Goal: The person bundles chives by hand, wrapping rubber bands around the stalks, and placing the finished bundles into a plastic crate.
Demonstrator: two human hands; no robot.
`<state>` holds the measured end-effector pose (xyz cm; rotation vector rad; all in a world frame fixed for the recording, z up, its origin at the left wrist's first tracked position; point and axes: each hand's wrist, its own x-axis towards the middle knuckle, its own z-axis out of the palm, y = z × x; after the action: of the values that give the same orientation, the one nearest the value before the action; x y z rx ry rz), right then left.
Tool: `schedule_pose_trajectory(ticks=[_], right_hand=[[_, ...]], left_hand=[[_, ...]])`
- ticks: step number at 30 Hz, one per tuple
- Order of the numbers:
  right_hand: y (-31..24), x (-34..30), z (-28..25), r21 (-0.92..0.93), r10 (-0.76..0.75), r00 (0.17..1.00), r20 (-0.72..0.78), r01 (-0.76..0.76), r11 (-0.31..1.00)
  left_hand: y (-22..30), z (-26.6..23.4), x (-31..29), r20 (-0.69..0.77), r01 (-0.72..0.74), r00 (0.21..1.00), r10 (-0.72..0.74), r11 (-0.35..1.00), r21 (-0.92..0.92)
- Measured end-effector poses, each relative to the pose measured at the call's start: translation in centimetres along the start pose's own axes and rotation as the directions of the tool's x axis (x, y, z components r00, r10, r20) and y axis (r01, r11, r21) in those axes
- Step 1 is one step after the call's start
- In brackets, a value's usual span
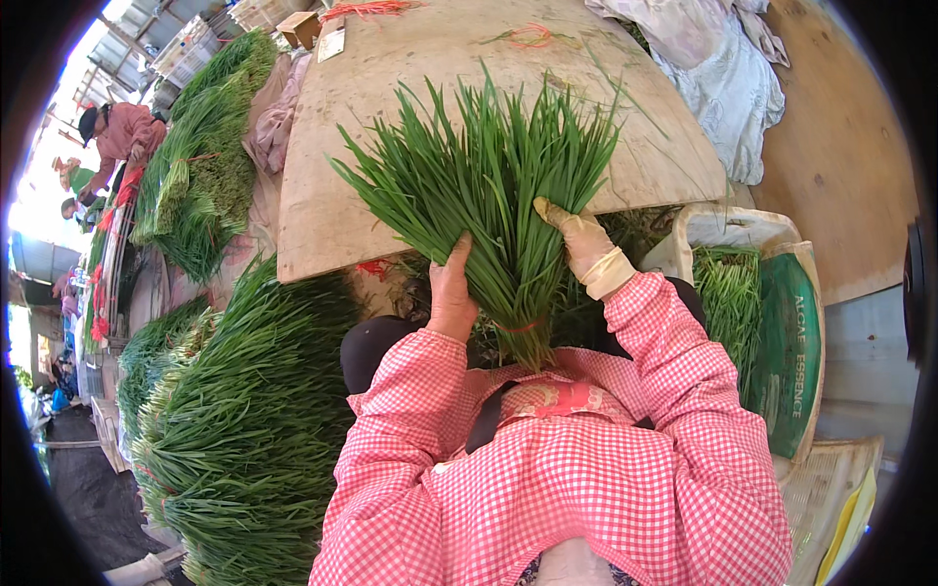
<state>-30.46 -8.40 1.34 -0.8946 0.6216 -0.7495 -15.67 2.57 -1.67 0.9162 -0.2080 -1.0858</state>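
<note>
Between my two hands stands a large bunch of garlic chives (493,186), its green blades fanned out away from me over the board. A red band (523,326) ties it low down, near the pale cut ends close to my lap. My bare left hand (452,291) presses against the left side of the bunch with its thumb up along the leaves. On the right side, my right hand (578,244), in a thin pale glove, grips the leaves, thumb on top. The fingers of both hands are partly hidden behind the blades.
A wooden board (327,186) lies ahead, with red bands (532,36) on it. Piled chive bunches (244,420) fill the left; another heap (200,156) lies beyond. At right stands a green-and-white bag (787,352) holding greens. Cloths (723,88) drape the far right. People (122,137) work far left.
</note>
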Motion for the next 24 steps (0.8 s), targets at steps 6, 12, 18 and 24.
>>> schedule_pose_trajectory(ticks=[6, 12, 18, 24], right_hand=[[-1.4, 0.8, -1.5, -0.368, -0.133, 0.988, 0.074, 0.151, 0.918], [-2.6, 0.4, -3.7, -0.437, -0.371, 0.925, -0.087, 0.299, 0.848], [-4.7, -3.8, 3.5, -0.462, -0.459, 0.850, 0.259, 0.526, 0.714], [-2.1, -1.6, 6.2, -0.787, -0.426, 0.852, 0.305, 0.477, 0.391]], left_hand=[[0.6, 0.5, -0.4, -0.079, 0.005, 0.997, -0.008, 0.999, -0.034], [0.0, -0.2, 0.3, -0.128, -0.104, 0.987, 0.097, 0.994, -0.045], [-0.3, -0.6, 0.1, -0.095, -0.113, 0.989, 0.116, 0.993, 0.038], [-1.2, 0.0, -0.9, -0.056, -0.095, 0.993, 0.102, 0.989, 0.117]])
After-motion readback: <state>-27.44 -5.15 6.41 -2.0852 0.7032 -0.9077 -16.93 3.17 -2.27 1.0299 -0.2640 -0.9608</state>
